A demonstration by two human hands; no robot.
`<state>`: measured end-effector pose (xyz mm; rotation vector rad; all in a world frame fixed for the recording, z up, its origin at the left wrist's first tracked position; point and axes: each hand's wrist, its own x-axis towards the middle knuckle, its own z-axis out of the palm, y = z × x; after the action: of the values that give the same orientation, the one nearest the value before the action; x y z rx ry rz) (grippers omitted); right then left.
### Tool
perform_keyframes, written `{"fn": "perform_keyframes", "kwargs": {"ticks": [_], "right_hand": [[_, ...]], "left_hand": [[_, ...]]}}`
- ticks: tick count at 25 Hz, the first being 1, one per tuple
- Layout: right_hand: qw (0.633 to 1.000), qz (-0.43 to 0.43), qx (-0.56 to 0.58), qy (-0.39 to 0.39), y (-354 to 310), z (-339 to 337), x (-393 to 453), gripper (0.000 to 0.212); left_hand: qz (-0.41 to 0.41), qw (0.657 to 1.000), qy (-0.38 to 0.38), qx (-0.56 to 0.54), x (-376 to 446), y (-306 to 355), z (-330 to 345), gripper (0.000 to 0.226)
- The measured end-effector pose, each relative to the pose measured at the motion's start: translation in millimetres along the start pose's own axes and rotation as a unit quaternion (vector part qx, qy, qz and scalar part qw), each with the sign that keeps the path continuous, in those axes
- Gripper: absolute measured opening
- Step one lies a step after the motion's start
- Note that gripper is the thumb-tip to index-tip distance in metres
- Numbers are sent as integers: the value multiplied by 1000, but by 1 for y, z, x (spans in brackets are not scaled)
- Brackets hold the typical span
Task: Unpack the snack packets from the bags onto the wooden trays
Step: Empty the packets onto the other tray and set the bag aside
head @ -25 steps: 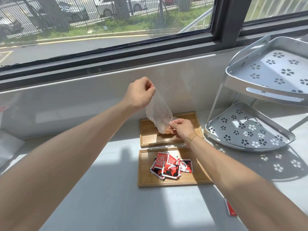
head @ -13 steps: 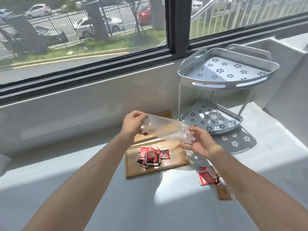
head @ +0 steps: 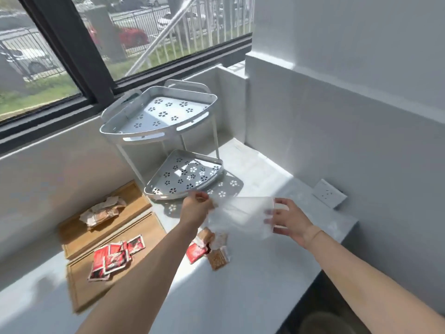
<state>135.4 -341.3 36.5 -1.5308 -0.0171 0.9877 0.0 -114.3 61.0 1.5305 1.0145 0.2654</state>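
Observation:
A clear plastic bag [head: 240,213] is stretched flat between my hands above the counter, right of the trays. My left hand [head: 195,208] pinches its left end and my right hand [head: 286,219] grips its right end. It looks empty. The near wooden tray [head: 154,235] carries several red snack packets [head: 113,257]. The far wooden tray [head: 134,201] holds a pile of pale brown packets [head: 101,212]. A red packet [head: 196,253] and brown packets [head: 218,256] lie loose on the counter under the bag.
A white two-tier corner rack [head: 163,131] stands just behind my hands. The white counter [head: 240,285] ends at a wall on the right, with a white socket [head: 330,194] lying by it. Its front edge drops away at lower right.
My view has swung right. Both hands carried the bag away from the far tray to the right, and it is now held flat between them over the counter.

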Motion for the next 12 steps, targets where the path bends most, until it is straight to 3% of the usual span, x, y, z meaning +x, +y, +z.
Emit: {"fn": "perform_keyframes", "kwargs": {"ticks": [3, 7, 12], "right_hand": [[995, 42, -66, 54, 14, -47, -16, 48], [978, 85, -122, 144, 46, -86, -26, 30], [962, 107, -138, 212, 78, -106, -35, 28]], "left_hand": [[27, 997, -56, 53, 4, -2, 59, 30], [31, 984, -130, 114, 10, -17, 119, 25], [48, 964, -170, 197, 16, -40, 157, 31]]}}
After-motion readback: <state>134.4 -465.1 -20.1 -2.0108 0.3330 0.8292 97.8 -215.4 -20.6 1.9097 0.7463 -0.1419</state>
